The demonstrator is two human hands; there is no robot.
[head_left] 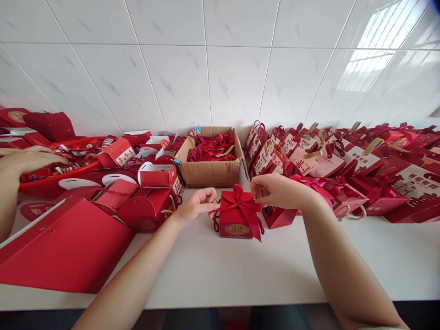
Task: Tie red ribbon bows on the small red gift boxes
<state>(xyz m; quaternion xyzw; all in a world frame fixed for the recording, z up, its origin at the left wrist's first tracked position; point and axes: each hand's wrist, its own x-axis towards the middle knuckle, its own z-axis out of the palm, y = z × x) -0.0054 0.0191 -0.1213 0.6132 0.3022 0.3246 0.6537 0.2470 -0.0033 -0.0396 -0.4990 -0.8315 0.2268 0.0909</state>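
A small red gift box (237,230) with a round gold print on its front stands on the white table before me. Tied over its top is a red ribbon (240,204) in a bow, one tail hanging down the front right. My left hand (199,206) pinches the ribbon at the box's left side, beside a dark red cord handle. At the right, my right hand (275,190) has its fingertips closed on the ribbon's other side; the fingers partly hide that spot. Right behind that hand is another red box (280,217).
A cardboard carton (209,173) of red ribbons stands against the tiled wall. Finished-looking gift boxes (360,158) crowd the right side; red boxes (142,206) fill the left. Another person's hand (37,158) reaches over a red tray (30,187) of small packets at far left.
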